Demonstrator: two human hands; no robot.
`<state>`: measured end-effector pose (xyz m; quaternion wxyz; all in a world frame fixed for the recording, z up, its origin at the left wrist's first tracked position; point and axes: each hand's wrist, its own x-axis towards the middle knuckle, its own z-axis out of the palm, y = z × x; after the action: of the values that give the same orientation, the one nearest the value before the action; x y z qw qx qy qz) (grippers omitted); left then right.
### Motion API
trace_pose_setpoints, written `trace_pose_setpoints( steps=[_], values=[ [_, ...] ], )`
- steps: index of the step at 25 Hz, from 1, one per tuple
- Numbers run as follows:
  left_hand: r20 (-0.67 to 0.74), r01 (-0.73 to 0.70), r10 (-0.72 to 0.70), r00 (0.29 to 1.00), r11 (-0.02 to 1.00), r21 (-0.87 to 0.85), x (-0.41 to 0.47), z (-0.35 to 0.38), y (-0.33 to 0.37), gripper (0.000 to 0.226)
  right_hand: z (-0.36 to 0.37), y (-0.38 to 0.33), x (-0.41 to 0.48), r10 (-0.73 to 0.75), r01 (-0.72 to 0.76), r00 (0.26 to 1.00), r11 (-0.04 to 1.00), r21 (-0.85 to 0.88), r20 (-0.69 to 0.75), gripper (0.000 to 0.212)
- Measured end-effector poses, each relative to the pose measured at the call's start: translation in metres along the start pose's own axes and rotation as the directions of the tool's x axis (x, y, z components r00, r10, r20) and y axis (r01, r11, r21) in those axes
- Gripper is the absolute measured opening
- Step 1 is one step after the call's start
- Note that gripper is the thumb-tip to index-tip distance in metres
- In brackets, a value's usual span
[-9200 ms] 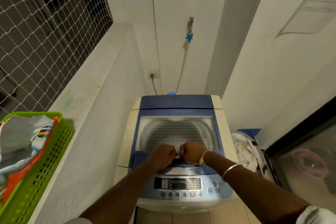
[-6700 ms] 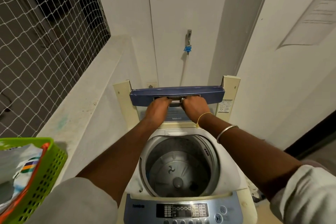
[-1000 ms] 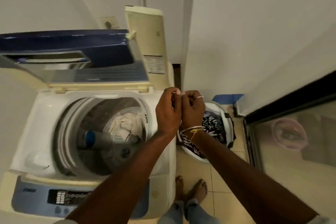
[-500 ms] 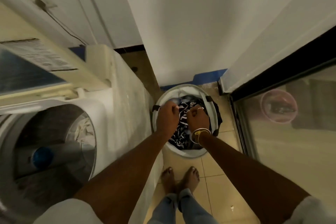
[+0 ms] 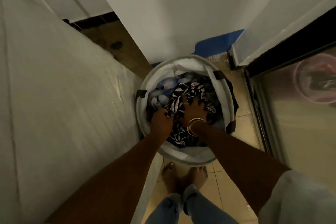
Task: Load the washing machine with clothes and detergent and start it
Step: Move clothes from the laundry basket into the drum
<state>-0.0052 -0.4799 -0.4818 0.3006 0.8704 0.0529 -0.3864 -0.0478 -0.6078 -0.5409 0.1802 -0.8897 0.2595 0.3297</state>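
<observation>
A round white laundry hamper point(image 5: 189, 158) stands on the floor just right of the washing machine, whose white side wall point(image 5: 63, 105) fills the left of the view. Inside the hamper lies a black-and-white patterned garment point(image 5: 183, 96) beside a pale blue one point(image 5: 161, 89). Both my hands are down in the hamper. My left hand point(image 5: 161, 120) grips a fold of the patterned garment at its left edge. My right hand point(image 5: 194, 109), with bangles on the wrist, lies on the same garment with fingers spread and digging into the cloth. The drum is out of view.
A white wall point(image 5: 181, 14) rises right behind the hamper, with blue skirting point(image 5: 216, 45) at its foot. A dark-framed glass door point(image 5: 294, 114) closes off the right side. My bare feet point(image 5: 183, 178) stand on beige tiles just in front of the hamper.
I have bent lower over the hamper and both hands have sunk into the clothes. The left hand has taken hold of the patterned garment. The washer's drum has left the view.
</observation>
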Motion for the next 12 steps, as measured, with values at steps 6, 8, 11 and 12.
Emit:
trace_pose_setpoints(
  steps=[6, 8, 11, 12],
  values=[
    [-0.008, -0.146, 0.146, 0.989, 0.989, 0.008, -0.022, -0.013, -0.006, 0.043, -0.021, 0.003, -0.033, -0.104, 0.156, 0.955, 0.973, 0.169, -0.278, 0.058],
    [0.03, -0.164, 0.164, 0.986, 0.986, -0.003, -0.039, -0.024, 0.01, 0.081, -0.047, 0.004, -0.068, -0.087, 0.24, 0.905, 0.913, 0.329, -0.417, 0.051],
    [0.124, -0.204, 0.2, 0.972, 0.979, 0.018, -0.079, -0.055, 0.05, 0.14, -0.105, -0.01, -0.126, 0.139, 0.353, 0.848, 0.572, 0.74, -0.512, 0.016],
    [0.161, -0.237, 0.23, 0.96, 0.971, 0.02, -0.093, -0.066, 0.064, 0.145, -0.129, -0.018, -0.143, 0.198, 0.369, 0.861, 0.389, 0.844, -0.468, 0.012]
  ],
)
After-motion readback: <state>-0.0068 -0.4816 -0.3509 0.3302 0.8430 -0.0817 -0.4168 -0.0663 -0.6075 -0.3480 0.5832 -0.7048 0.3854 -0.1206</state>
